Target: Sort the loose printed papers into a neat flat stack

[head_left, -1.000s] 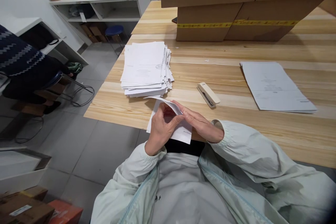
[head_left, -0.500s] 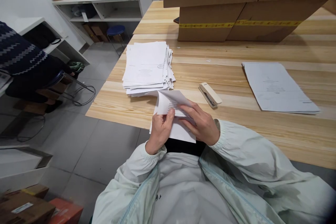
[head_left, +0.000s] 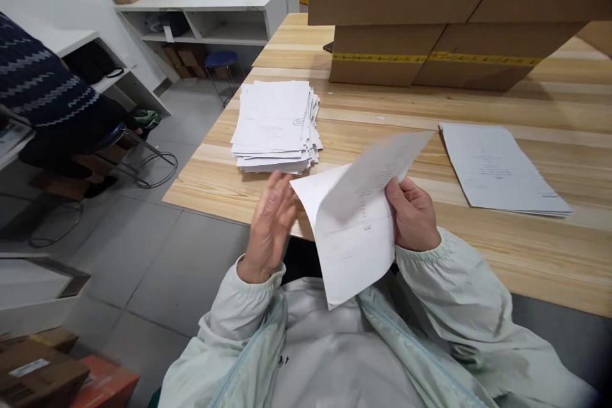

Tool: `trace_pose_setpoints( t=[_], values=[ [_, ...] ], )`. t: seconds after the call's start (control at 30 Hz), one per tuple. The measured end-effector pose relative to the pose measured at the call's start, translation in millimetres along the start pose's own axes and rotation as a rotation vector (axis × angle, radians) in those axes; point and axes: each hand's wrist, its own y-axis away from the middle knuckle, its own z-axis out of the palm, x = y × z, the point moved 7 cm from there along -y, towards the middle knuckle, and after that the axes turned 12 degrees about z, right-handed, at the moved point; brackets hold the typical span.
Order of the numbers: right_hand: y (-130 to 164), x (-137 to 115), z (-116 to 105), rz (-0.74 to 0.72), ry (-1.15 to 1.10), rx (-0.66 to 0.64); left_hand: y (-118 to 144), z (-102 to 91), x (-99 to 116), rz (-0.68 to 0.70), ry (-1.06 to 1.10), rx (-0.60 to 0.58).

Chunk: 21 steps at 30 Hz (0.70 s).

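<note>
My right hand (head_left: 415,213) grips the right edge of some printed paper sheets (head_left: 356,229), thumb on top. The sheets are held tilted over the table's front edge, and their upper part curls over. Beside their left edge, my left hand (head_left: 271,223) is raised with its fingers apart, slightly blurred and holding nothing. Just beyond my left hand sits a thick, uneven stack of papers (head_left: 275,118), the top sheet bearing an oval stamp. Farther right lies a thinner, neater pile of printed sheets (head_left: 502,169). The stapler is hidden behind the raised sheets.
Large taped cardboard boxes (head_left: 382,54) stand at the back of the wooden table (head_left: 210,172). On the left, a person in a patterned sweater (head_left: 43,83) sits on a stool. More boxes (head_left: 41,370) are on the floor at lower left, and a blue stool (head_left: 220,59) stands beyond the table.
My right hand has moved right, lifting and turning the sheets. My left hand has let go of them and shifted left. The stapler, visible before, is now covered by the paper.
</note>
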Motion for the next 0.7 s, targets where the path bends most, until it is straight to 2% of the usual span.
trace_pose_setpoints(
  t=[0.07,0.17,0.27,0.33,0.4,0.47,0.53,0.63,0.7],
  values=[
    [5,1,-4,-0.019,0.014,0.003,10,18.1,-5,-0.155,0.093,-0.11],
    [13,2,-11,-0.076,0.038,0.03,24,35.0,-10,-0.255,0.175,-0.166],
    [20,2,-16,-0.139,0.106,0.005,37,43.9,-25,-0.421,0.26,-0.208],
    [20,-3,-27,-0.187,0.176,0.031,42,45.1,-33,-0.506,0.305,-0.221],
    [16,-15,-54,-0.253,0.195,0.145,40,41.6,-35,-0.505,0.326,-0.206],
    [9,-29,-90,-0.302,0.174,0.267,34,34.9,-30,-0.434,0.309,-0.176],
    [1,-40,-125,-0.307,0.166,0.321,28,28.6,-25,-0.365,0.274,-0.156],
    [-3,-43,-158,-0.26,0.211,0.295,25,26.2,-22,-0.34,0.249,-0.168],
    [0,-42,-155,-0.265,0.289,0.201,25,28.2,-23,-0.349,0.248,-0.183]
  ],
)
